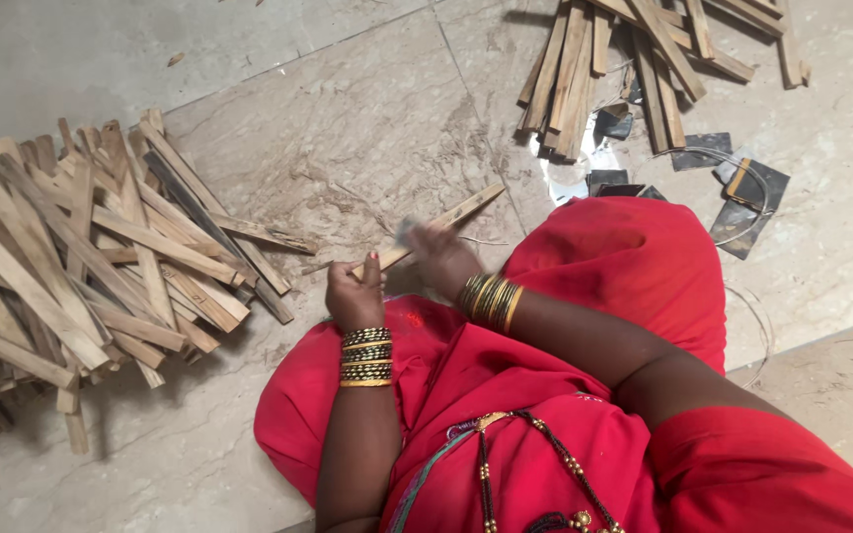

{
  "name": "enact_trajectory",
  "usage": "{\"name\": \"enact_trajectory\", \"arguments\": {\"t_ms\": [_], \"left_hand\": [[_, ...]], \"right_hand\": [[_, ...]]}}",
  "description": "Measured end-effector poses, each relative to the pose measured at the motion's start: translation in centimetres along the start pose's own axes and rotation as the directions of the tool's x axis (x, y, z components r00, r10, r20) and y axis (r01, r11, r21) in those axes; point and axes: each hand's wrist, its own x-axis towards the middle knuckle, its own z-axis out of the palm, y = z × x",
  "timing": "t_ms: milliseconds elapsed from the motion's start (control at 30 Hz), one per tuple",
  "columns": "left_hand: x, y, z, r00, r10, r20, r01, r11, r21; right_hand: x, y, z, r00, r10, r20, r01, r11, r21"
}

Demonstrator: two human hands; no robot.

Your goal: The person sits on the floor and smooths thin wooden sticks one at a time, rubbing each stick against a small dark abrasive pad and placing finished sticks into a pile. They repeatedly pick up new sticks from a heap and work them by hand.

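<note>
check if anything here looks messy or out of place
Nothing is damaged. The wood strips at left lie criss-crossed rather than stacked, and fine dust marks the floor ahead of the left hand.

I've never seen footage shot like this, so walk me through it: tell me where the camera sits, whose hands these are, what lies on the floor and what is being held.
There is one picture, taken by a camera worn on the person's head, looking down over their red clothing and necklace at their own two bare hands. No machine is involved.

The left hand, with bangles at the wrist, grips the near end of a thin wooden strip. The right hand, also bangled, rests on the middle of that strip; it is blurred, and something small and grey seems to sit under its fingers, but I cannot tell what.

On the stone tile floor lies a big loose heap of similar wooden strips on the person's left, and a smaller pile of strips ahead to the right. Near that pile are dark flat squares and a thin wire loop.
</note>
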Motion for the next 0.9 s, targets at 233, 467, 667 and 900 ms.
{"name": "enact_trajectory", "arguments": {"t_ms": [233, 467, 667, 900], "left_hand": [[0.2, 0.5, 0.1, 0.976, -0.125, 0.176, 0.177, 0.930, -0.321], [-0.2, 0.9, -1.1, 0.960, 0.070, 0.271, -0.006, 0.973, -0.233], [-0.1, 0.6, -0.6, 0.975, 0.006, 0.221, 0.038, 0.980, -0.197], [0.1, 0.9, -0.9, 0.961, -0.018, 0.277, 0.017, 1.000, 0.006]], "right_hand": [[2.1, 12.3, -2.5, 0.686, 0.664, 0.299, -0.682, 0.730, -0.057], [2.3, 13.0, -2.7, 0.674, 0.674, 0.301, -0.738, 0.602, 0.306], [1.8, 12.6, -3.0, 0.802, 0.579, 0.143, -0.596, 0.764, 0.246], [2.6, 8.4, -5.3, 0.851, 0.471, 0.231, -0.510, 0.846, 0.157]]}}
